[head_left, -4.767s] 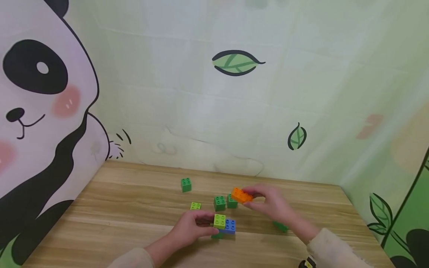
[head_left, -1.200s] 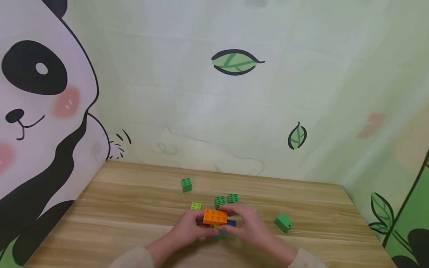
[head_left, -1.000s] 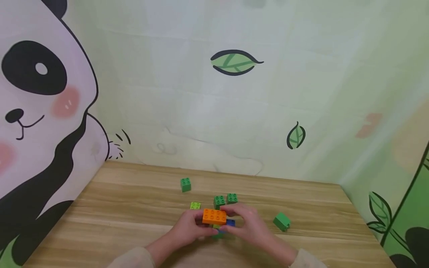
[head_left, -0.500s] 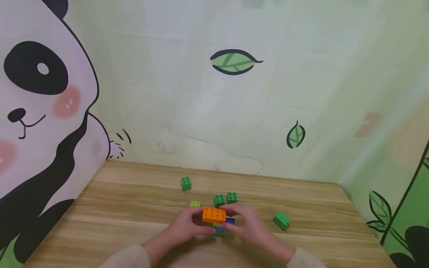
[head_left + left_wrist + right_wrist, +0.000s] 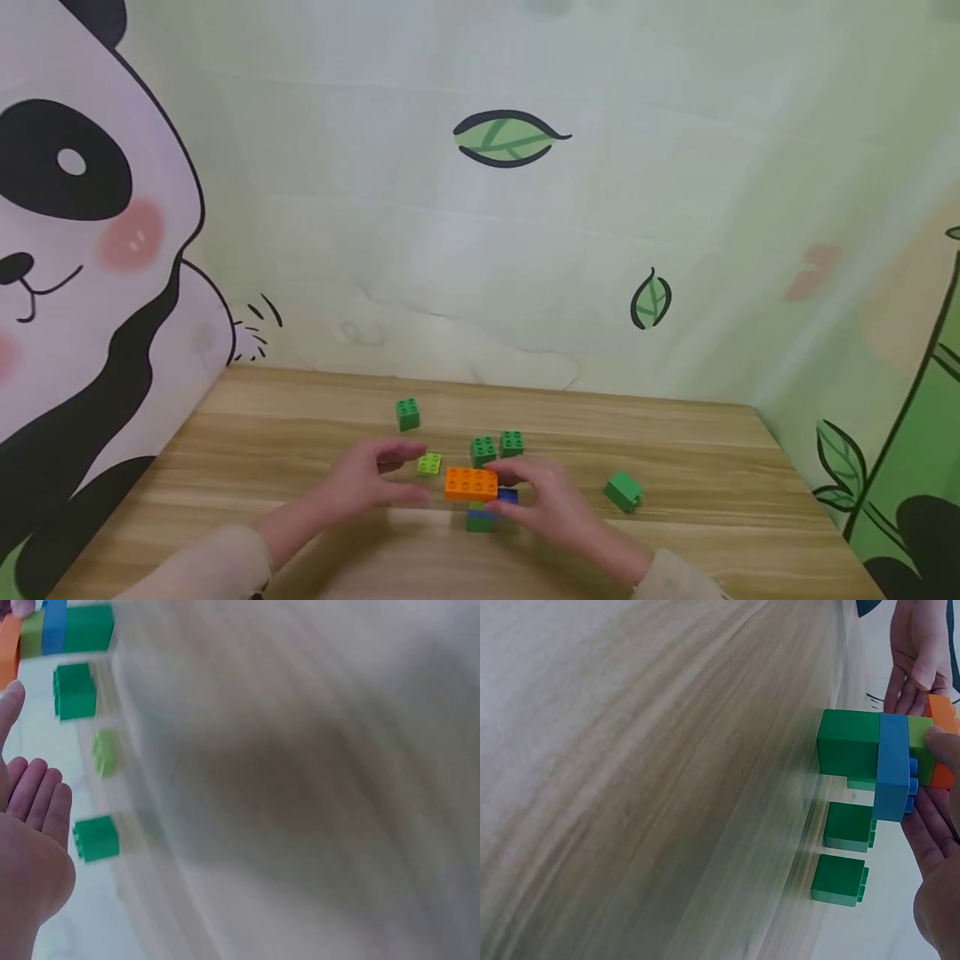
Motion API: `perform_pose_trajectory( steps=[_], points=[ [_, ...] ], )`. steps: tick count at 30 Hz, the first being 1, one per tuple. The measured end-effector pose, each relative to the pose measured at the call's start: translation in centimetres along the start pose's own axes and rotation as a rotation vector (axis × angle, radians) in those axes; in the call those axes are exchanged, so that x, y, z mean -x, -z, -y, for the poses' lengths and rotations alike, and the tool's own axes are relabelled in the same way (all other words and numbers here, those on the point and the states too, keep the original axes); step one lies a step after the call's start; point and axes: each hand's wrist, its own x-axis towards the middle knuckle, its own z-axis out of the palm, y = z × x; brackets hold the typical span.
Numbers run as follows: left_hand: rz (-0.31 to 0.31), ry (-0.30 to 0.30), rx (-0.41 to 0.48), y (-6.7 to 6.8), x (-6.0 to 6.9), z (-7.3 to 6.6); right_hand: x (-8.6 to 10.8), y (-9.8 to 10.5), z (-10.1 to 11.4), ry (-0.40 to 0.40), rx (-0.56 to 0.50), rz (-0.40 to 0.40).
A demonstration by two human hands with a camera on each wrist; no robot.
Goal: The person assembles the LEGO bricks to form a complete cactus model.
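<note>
A stack of toy building bricks stands on the table in front of me. From the bottom it has a green brick [image 5: 480,523], a longer blue brick [image 5: 891,769], a small lime brick [image 5: 919,739] and an orange eight-stud brick [image 5: 471,483] on top. My right hand [image 5: 551,504] holds the upper stack from the right, its thumb against the lime and orange bricks. To the left, my left hand [image 5: 360,483] is apart from the stack, fingers extended and holding nothing. A loose lime brick [image 5: 429,464] lies just beyond its fingertips.
Two green bricks [image 5: 483,451] stand side by side behind the stack. Another green brick [image 5: 408,414] is farther back left, and a tipped green brick [image 5: 624,492] lies right. Behind the wooden table [image 5: 300,417] hangs a printed panda backdrop [image 5: 337,208].
The right hand brought the orange brick from the right onto the stack. Both hands held there; now the left hand has let go and moved left, while the right stays.
</note>
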Motion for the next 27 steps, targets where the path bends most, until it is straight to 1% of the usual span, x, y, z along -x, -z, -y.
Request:
perform_pose_trajectory(
  steps=[3,6,8,10,16,19,23,27],
  points=[
    [-0.044,-0.003,-0.021,1.2,-0.4,-0.1,0.0,0.1,0.0,-0.005,-0.002,0.007],
    [-0.107,-0.014,-0.041,2.1,-0.9,-0.1,0.1,0.2,0.0,-0.008,0.006,0.009],
    [-0.138,-0.026,-0.065,2.6,-1.2,-0.1,0.1,0.2,0.0,-0.006,0.015,0.009],
    [-0.160,-0.014,-0.084,3.0,-1.5,0.0,0.1,0.3,0.0,-0.004,0.017,0.010],
    [-0.197,0.050,-0.123,3.9,-2.5,0.8,0.1,0.4,0.0,-0.019,0.003,0.026],
    [-0.212,0.058,-0.134,4.1,-2.9,1.5,0.0,0.4,0.1,-0.038,0.002,0.041],
    [-0.214,0.061,-0.149,4.5,-3.3,2.3,-0.1,0.4,0.1,-0.057,0.003,0.058],
    [-0.214,0.065,-0.173,5.0,-3.9,3.0,-0.1,0.4,0.1,-0.055,0.004,0.062]
  ],
)
